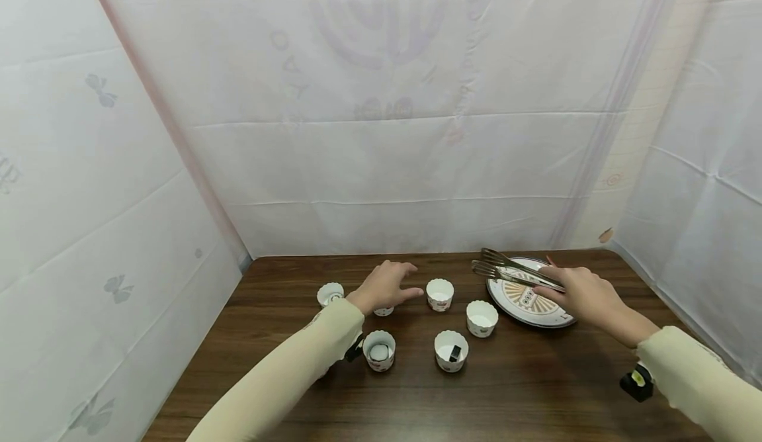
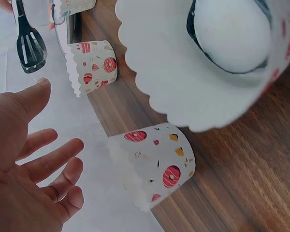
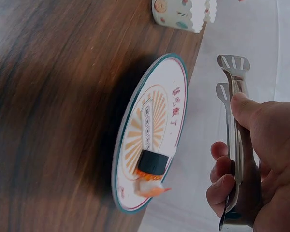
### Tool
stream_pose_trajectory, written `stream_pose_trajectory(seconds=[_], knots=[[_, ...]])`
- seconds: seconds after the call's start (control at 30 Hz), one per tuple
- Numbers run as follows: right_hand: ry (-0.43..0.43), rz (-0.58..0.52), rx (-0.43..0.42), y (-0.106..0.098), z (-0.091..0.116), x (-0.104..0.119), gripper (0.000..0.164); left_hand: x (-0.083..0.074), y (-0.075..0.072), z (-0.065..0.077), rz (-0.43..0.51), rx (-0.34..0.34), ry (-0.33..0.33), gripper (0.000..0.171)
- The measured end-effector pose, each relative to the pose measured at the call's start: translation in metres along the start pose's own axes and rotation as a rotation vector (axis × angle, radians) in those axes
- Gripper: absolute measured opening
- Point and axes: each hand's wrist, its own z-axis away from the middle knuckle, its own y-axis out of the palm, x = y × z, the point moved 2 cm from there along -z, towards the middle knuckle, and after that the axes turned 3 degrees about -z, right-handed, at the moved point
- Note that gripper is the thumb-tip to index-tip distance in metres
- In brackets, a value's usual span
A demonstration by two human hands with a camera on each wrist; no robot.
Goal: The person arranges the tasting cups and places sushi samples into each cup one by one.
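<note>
My left hand (image 1: 383, 286) hovers over the patterned paper cups with its fingers loosely spread, holding nothing. Partly hidden below it is one cup (image 1: 383, 311). Nearer to me, another cup (image 1: 379, 366) holds a white, rounded piece with a dark edge (image 2: 232, 36). My right hand (image 1: 586, 296) grips metal tongs (image 3: 245, 179) around their handle, thumb on one arm. The slotted tips stand apart, with nothing between them. Beneath the tongs, a round printed plate (image 1: 550, 319) carries a sushi-like piece with a black band (image 3: 153, 163) and a shrimp-like tail.
A cup (image 1: 451, 364) in front contains a small dark block (image 1: 455, 353). Two more cups, one at the back (image 1: 439, 303) and one (image 1: 481, 328) beside the plate, stand toward the right. A cup (image 1: 330, 292) stands back left. White cloth walls (image 1: 381, 164) border the wooden table (image 1: 506, 402).
</note>
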Motion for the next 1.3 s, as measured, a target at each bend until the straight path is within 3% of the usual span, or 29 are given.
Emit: stream_pose_trajectory(seconds=[0.27,0.53,0.97,1.3], knots=[[0.086,-0.022,0.029,-0.001,0.012,-0.014,0.066,-0.007,0.005,-0.007,-0.065,-0.007,0.014,0.051],[0.115,-0.007,0.02,-0.001,0.023,-0.028,0.063,-0.013,0.014,-0.013,-0.103,0.009,0.025,0.051],[0.185,0.028,0.03,-0.002,0.039,-0.046,0.062,-0.02,0.019,-0.015,-0.158,0.061,-0.02,0.055],[0.218,0.031,0.029,-0.003,0.048,-0.052,0.063,-0.02,0.026,-0.016,-0.167,0.036,0.032,0.057]])
